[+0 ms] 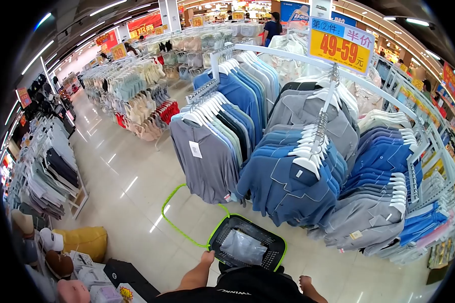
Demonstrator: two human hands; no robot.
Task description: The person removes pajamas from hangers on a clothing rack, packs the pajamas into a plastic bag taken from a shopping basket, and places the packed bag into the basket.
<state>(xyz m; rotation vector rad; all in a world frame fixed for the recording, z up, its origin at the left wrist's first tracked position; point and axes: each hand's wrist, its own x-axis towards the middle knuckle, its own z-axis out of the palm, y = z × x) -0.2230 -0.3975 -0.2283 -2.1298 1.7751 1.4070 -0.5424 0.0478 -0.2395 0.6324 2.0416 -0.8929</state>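
My left hand (207,257) is closed on the near left edge of a dark shopping basket (280,251) with a bright green rim. From the basket's left side a green loop handle (163,209) sticks out over the floor. A flat, clear plastic package with greyish contents (243,247) lies inside the basket. My right hand (305,281) hangs low at my right side, apart from the basket, with its fingers loosely bent and nothing seen in them. The nearest clothes to it are grey collared shirts (366,222) on white hangers.
Ahead stands a white metal rack (374,91) of blue and grey shirts under a yellow price sign (341,46). Underwear racks (131,83) fill the back left. Caps and a yellow bag (83,242) sit at the lower left. A person (273,29) stands far off.
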